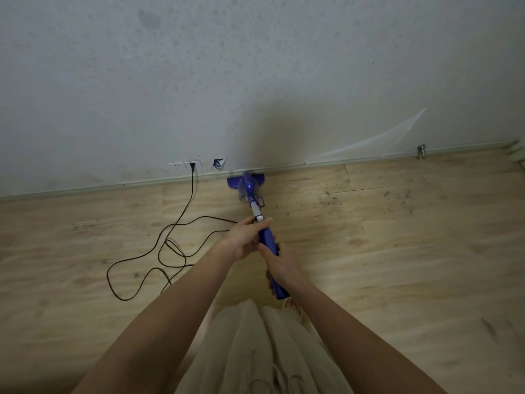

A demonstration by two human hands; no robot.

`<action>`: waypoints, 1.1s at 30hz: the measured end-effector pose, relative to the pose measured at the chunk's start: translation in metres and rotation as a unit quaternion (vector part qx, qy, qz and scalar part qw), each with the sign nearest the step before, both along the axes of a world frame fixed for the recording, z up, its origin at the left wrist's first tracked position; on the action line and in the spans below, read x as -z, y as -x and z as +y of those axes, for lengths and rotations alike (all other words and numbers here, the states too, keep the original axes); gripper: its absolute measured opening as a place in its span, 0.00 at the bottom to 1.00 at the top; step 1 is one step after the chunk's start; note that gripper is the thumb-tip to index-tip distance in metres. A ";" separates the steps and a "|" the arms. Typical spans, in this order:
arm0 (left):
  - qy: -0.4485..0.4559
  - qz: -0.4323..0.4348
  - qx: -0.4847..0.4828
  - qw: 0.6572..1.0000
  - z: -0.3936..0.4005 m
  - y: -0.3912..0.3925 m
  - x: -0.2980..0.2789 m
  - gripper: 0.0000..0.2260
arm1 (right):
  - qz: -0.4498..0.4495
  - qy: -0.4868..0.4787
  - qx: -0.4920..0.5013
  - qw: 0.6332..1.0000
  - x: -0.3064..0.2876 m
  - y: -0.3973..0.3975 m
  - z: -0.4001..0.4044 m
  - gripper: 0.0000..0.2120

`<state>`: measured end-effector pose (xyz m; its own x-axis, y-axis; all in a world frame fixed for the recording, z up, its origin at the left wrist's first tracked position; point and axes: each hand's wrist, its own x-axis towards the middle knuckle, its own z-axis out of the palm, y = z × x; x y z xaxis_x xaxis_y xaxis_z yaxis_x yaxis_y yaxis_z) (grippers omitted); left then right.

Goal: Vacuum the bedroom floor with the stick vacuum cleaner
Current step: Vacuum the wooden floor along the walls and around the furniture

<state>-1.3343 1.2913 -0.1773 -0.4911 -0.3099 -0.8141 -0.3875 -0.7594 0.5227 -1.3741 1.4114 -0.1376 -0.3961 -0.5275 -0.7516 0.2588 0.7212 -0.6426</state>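
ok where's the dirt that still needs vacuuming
In the head view, the dirt lies scattered on the wood floor to the right of the vacuum head, near the baseboard, with more specks farther right.

You are looking through a single head-worn, wide-angle camera, facing forward and steeply down from standing height. It is taking in your forearms close at the bottom edge, the wooden floor [397,265] stretching away, and the wall [255,66] meeting the floor's far edge across the upper half. The lens is bending the skirting line, so the far right corner is probably less sharply angled than it seems.
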 end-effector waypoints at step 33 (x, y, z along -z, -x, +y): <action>0.012 -0.007 0.098 0.995 0.031 0.010 -0.027 0.22 | 0.128 -0.019 0.110 0.985 -0.047 -0.027 0.028 0.11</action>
